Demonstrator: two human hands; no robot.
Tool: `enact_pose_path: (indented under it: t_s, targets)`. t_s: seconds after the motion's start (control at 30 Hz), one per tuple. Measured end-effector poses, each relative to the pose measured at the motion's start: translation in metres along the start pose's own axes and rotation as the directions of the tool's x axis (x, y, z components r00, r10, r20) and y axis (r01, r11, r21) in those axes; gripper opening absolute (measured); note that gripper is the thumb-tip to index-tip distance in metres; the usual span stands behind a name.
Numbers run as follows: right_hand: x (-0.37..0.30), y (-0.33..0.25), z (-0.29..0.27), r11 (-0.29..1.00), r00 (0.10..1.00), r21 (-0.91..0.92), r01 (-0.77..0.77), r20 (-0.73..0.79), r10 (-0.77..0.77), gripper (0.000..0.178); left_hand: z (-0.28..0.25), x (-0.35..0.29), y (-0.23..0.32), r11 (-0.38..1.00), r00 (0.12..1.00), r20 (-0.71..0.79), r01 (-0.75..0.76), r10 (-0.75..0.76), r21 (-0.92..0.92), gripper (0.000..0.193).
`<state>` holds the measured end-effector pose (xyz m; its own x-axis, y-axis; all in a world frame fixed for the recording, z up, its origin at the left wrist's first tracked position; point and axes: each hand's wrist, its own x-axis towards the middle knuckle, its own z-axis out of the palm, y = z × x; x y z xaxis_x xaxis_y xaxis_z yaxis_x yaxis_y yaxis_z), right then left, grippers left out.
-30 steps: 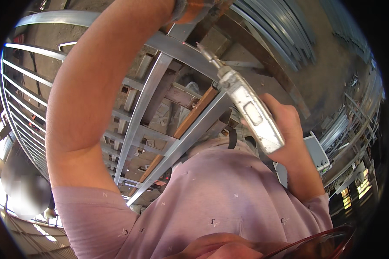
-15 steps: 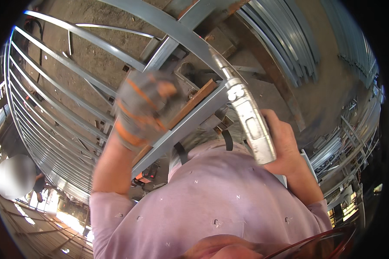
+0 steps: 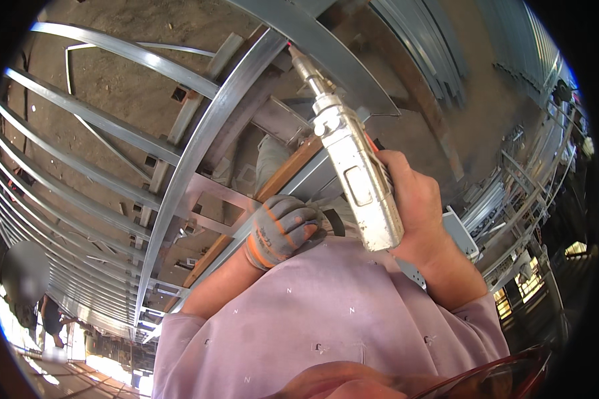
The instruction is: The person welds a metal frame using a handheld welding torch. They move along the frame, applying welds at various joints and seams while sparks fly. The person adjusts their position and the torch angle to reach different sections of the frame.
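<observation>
In front of the chest: pale gun-shaped tool (image 3: 363,179), bare right hand (image 3: 414,193) clamped round it.
Tool axis: nozzle forward-left, tip near bar joint of metal frame (image 3: 205,126); contact unclear.
Left hand (image 3: 283,229): gloved, curled at waist, apart from tool; contents unclear.
Room: dirt floor (image 3: 140,26), stacked metal lengths (image 3: 416,53) ahead-right.

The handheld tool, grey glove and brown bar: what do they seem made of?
Handheld tool: metal-looking nose, by its shine; scuffed silvery body, metal or plastic.
Grey glove: likely fabric, perhaps coated; matte, curled softly, with orange bands.
Brown bar: perhaps wood, or rusted steel; dull, brown surface.
</observation>
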<state>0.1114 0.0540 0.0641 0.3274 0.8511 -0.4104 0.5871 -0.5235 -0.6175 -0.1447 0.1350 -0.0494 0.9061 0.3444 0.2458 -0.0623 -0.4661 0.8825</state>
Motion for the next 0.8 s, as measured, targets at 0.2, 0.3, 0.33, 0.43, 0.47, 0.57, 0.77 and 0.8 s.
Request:
enact_pose_path:
  t_s: [0.2, 0.3, 0.33, 0.43, 0.47, 0.57, 0.77, 0.8]
  targets:
    - [-0.001, -0.011, 0.014, 1.000, 0.996, -0.003, 0.003, -0.087, -0.004, 0.054, 0.001, -0.007, -0.004, 0.999, 0.999, 0.016, -0.029, 0.029, -0.018, 0.023]
    - [-0.005, -0.017, 0.015, 1.000, 0.998, -0.002, -0.008, -0.057, 0.008, 0.056, -0.004, -0.005, -0.009, 0.998, 0.997, 0.034, -0.066, 0.066, -0.011, 0.028]
    - [-0.006, -0.019, 0.015, 1.000, 0.999, -0.005, -0.013, -0.038, 0.013, 0.058, -0.005, -0.005, -0.009, 0.998, 0.997, 0.041, -0.068, 0.068, -0.014, 0.027]
    - [0.000, -0.022, 0.017, 0.999, 0.999, -0.050, -0.020, -0.032, 0.018, 0.055, -0.007, -0.005, -0.008, 0.998, 0.997, 0.055, -0.058, 0.060, -0.041, 0.026]
    - [0.000, -0.024, 0.019, 0.998, 0.998, -0.063, -0.028, -0.055, 0.025, 0.053, -0.007, -0.005, -0.008, 0.997, 0.997, 0.058, -0.051, 0.054, -0.051, 0.025]
    - [0.000, -0.027, 0.024, 0.993, 0.993, -0.097, -0.059, -0.103, 0.049, 0.050, -0.009, -0.006, -0.009, 0.996, 0.996, 0.073, -0.054, 0.059, -0.077, 0.025]
    - [0.001, -0.033, 0.025, 0.993, 0.995, -0.089, -0.082, -0.072, 0.076, 0.053, -0.010, -0.006, -0.009, 0.997, 0.995, 0.077, -0.067, 0.071, -0.047, 0.025]
    - [0.002, -0.034, 0.025, 0.993, 0.995, -0.086, -0.080, -0.067, 0.075, 0.053, -0.010, -0.006, -0.009, 0.997, 0.996, 0.068, -0.060, 0.064, -0.057, 0.025]
